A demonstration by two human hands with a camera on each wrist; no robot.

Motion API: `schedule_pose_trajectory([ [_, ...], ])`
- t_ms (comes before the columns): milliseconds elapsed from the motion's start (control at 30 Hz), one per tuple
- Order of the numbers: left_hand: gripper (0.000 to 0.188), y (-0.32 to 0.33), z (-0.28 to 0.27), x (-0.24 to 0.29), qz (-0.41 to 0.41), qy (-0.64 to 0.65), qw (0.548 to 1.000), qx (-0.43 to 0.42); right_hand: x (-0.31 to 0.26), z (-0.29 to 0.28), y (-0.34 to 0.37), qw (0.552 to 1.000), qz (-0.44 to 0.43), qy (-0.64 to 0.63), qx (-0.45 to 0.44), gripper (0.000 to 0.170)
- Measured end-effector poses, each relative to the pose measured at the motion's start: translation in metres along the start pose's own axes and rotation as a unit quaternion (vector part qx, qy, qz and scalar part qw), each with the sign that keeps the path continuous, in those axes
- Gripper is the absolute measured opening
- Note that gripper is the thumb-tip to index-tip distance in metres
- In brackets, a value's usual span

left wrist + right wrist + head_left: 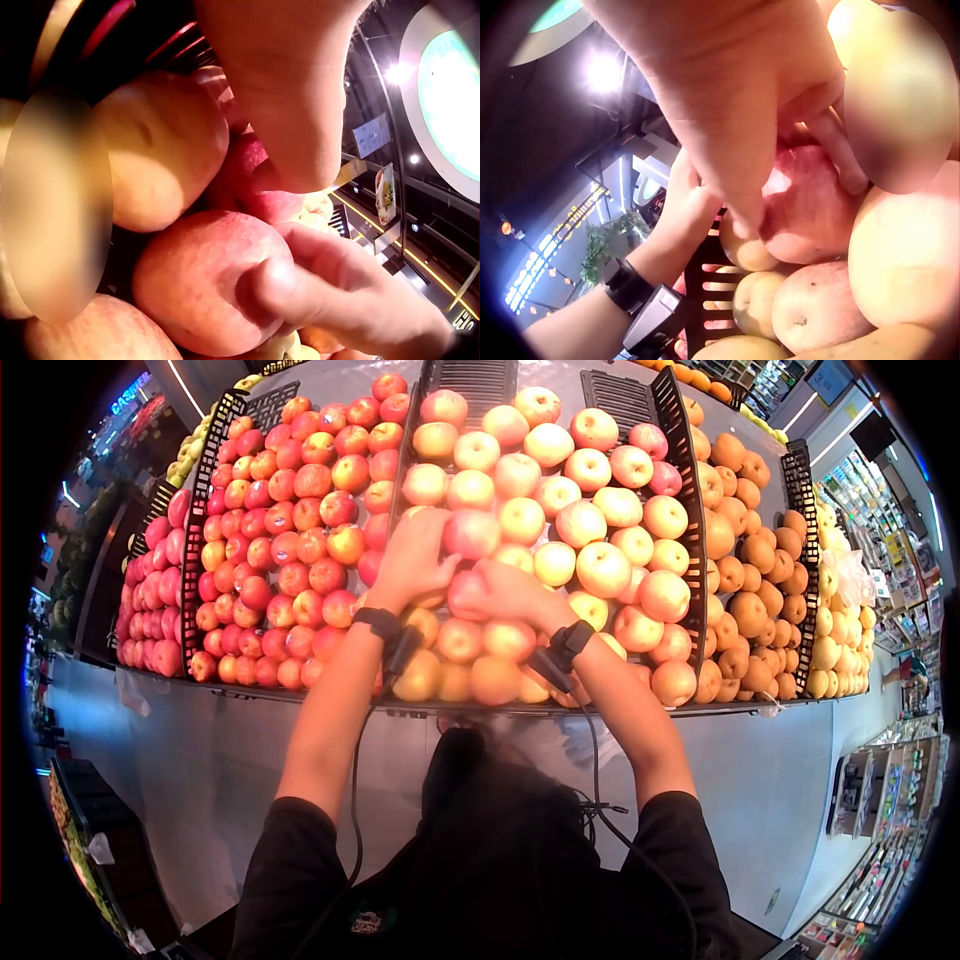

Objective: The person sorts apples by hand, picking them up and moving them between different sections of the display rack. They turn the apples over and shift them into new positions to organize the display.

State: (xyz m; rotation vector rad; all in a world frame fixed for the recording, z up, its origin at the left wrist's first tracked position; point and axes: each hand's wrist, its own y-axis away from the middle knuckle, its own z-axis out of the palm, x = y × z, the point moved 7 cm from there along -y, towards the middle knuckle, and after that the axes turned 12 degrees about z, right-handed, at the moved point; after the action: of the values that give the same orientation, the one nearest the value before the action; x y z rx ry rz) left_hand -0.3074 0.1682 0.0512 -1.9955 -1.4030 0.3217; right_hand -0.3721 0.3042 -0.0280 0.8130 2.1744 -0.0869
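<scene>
My left hand curls at the left side of a pink-red apple, its thumb below it. In the left wrist view that hand lies over a red apple, its fingers largely hidden. Just below and to the right, my right hand grips another pink-red apple. The right thumb presses on this apple in the left wrist view. Seen from the right wrist, the right hand has thumb and fingers round the red apple. Yellow-pink apples surround both hands.
Left of the black divider are smaller red apples. Brown round fruit fills the section beyond the right divider. Cables run from both wrists. The display's front edge lies below the forearms.
</scene>
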Motion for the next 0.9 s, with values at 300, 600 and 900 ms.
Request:
schedule_pose_trajectory([
  [300, 0.057, 0.0, -0.003, 0.002, 0.008, -0.004, 1.0, 0.014, 0.018, 0.022, -0.007, 0.983, -0.036, -0.17, 0.055, 0.041],
  [600, 0.057, 0.0, 0.0, 0.0, 0.001, -0.005, 1.0, 0.007, 0.005, 0.01, -0.003, 0.997, -0.027, 0.052, 0.054, 0.047],
  [900, 0.056, 0.001, 0.0, 0.0, -0.002, -0.014, 1.0, 0.004, -0.005, -0.001, 0.023, 0.954, -0.152, -0.236, -0.107, 0.079],
])
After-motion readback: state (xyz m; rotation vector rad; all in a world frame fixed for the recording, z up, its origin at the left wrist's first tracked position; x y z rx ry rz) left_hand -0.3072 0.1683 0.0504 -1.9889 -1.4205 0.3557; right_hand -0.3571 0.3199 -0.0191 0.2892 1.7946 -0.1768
